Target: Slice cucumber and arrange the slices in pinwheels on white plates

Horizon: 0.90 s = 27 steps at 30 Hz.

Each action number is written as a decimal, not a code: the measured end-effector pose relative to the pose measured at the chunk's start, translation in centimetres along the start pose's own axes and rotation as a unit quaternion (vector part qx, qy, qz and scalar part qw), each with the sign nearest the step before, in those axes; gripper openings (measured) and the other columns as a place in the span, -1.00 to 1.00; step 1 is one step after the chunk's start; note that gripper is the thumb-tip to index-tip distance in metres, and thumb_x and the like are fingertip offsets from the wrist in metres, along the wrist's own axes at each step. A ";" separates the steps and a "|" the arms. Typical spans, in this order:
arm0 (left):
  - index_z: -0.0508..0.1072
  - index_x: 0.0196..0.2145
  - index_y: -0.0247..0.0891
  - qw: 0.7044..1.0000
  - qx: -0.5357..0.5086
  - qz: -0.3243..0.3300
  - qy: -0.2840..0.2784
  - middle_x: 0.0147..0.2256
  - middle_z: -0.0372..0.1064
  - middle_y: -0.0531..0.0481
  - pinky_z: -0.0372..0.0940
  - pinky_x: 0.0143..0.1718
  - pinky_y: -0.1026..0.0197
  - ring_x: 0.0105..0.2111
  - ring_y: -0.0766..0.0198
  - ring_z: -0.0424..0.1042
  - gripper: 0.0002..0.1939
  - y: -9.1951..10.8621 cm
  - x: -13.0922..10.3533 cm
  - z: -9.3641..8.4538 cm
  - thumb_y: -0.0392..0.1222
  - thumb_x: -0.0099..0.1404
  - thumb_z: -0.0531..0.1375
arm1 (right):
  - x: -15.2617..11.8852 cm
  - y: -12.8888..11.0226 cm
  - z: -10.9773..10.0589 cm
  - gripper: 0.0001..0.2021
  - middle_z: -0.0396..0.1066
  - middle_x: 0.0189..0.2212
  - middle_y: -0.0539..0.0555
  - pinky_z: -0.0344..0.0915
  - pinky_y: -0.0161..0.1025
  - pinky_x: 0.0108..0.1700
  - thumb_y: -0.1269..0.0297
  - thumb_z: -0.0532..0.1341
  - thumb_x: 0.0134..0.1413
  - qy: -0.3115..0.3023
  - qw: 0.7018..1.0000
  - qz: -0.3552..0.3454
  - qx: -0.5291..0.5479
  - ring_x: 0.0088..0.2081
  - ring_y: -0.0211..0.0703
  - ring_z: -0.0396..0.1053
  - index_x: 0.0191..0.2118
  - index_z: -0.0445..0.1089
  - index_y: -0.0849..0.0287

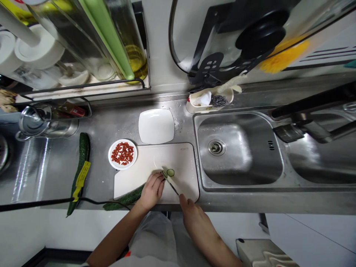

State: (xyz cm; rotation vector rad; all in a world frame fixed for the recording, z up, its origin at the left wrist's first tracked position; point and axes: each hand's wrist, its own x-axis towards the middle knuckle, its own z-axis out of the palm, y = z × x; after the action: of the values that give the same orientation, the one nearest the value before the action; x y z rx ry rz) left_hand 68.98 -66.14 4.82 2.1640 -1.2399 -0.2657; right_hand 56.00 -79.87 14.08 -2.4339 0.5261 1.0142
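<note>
A cucumber (126, 198) lies across the lower left of the white cutting board (182, 155). My left hand (152, 189) is closed over its right end, fingers bent near the cut face. My right hand (191, 211) grips the handle of a knife (172, 185), whose blade points up and left, right beside my left fingertips at the cucumber's end. One thin cucumber slice (170, 172) rests flat on the board just right of the blade. The cucumber's end is mostly hidden by my left hand.
A small white plate of red berries (122, 153) overlaps the board's upper left corner. Behind the board sits a square white plate (156, 126). Another cucumber (83, 159) with a yellow label lies at left, a black cable (41, 204) crossing it. The steel sink (239, 148) is at right.
</note>
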 end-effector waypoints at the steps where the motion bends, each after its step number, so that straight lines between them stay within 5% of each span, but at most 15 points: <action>1: 0.33 -0.03 -0.28 1.000 0.000 0.000 0.001 -0.13 0.39 -0.16 0.32 0.03 -0.04 -0.02 0.12 0.34 -0.72 0.0 0.0 0.0 -0.37 0.30 0.06 | 0.1 0.0 -0.1 -0.55 0.45 -0.28 0.17 0.29 -0.37 -0.30 0.65 -0.11 0.11 0.000 1.000 -0.001 0.001 -0.28 -0.16 0.46 0.06 0.23 0.23; 17: 0.36 -0.04 -0.28 1.000 0.000 -0.006 -0.007 -0.12 0.41 -0.14 0.30 0.06 -0.02 -0.01 0.15 0.35 -0.72 0.0 0.1 -0.1 -0.36 0.30 0.05 | 2.4 -1.0 -1.2 -0.63 0.44 -0.29 0.18 0.29 -0.38 -0.31 0.58 -0.12 0.17 -0.013 1.000 -0.004 0.000 -0.23 -0.15 0.45 0.01 0.26 0.22; 27: 0.34 0.00 -0.27 1.000 -0.006 -0.010 -0.016 -0.10 0.39 -0.15 0.31 0.05 -0.04 -0.01 0.14 0.34 -0.69 0.0 -0.1 0.0 -0.36 0.31 0.04 | 4.4 -1.3 0.6 -0.59 0.44 -0.26 0.21 0.30 -0.33 -0.25 0.57 -0.11 0.17 0.046 0.999 -0.028 -0.007 -0.25 -0.14 0.44 0.10 0.22 0.29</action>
State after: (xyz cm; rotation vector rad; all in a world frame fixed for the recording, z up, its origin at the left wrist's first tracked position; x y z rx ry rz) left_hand 68.96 -66.08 4.77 2.1705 -1.2307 -0.3172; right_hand 59.22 -79.23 10.75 -2.5013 0.4791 0.8898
